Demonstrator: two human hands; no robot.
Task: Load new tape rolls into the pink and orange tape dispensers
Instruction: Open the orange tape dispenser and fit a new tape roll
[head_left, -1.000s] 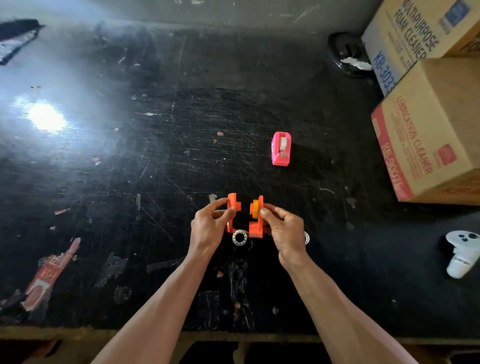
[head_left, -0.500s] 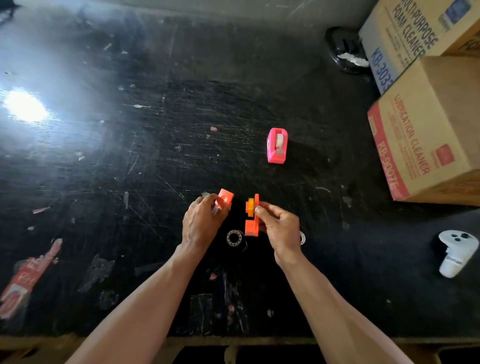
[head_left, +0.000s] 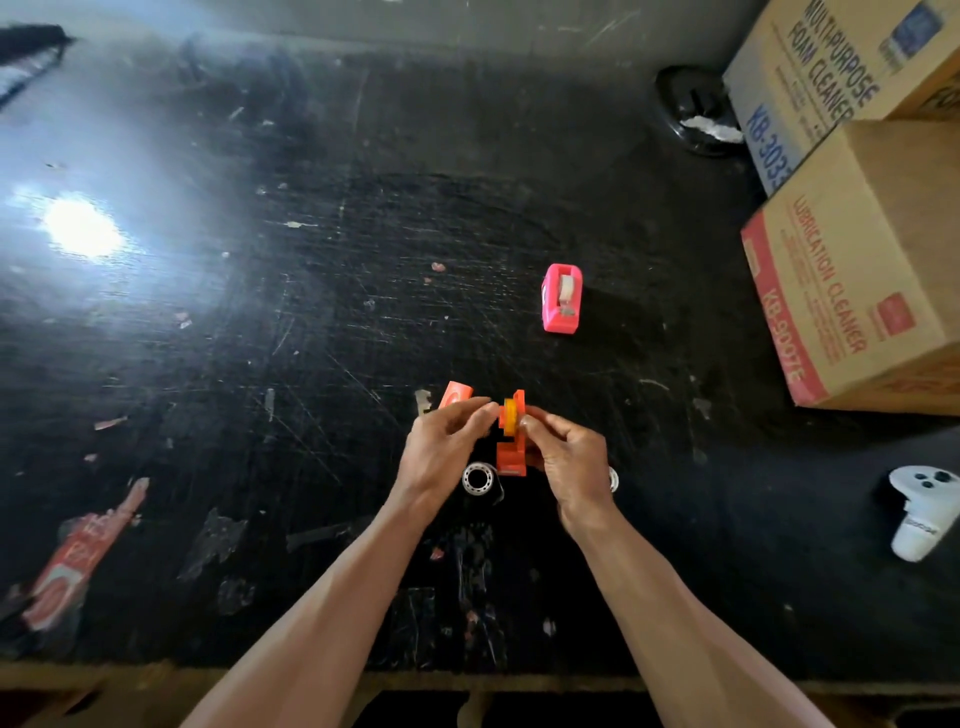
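Note:
The orange tape dispenser is split in two halves. My right hand grips the half that carries a yellow-orange spool. My left hand reaches its fingertips to that spool, and the other orange half shows just behind its fingers; whether the hand grips it I cannot tell. A clear tape roll lies on the table below my hands, and another roll peeks out beside my right wrist. The pink dispenser stands further back to the right with a tape roll inside.
The black scratched table has two cardboard boxes at the right edge. A white controller lies at the near right. A dark round object sits at the back beside the boxes. A torn red label sticks at the near left.
The two orange halves were pulled apart. My left hand carried its half left, then brought its fingertips back to the spool on the half in my right hand.

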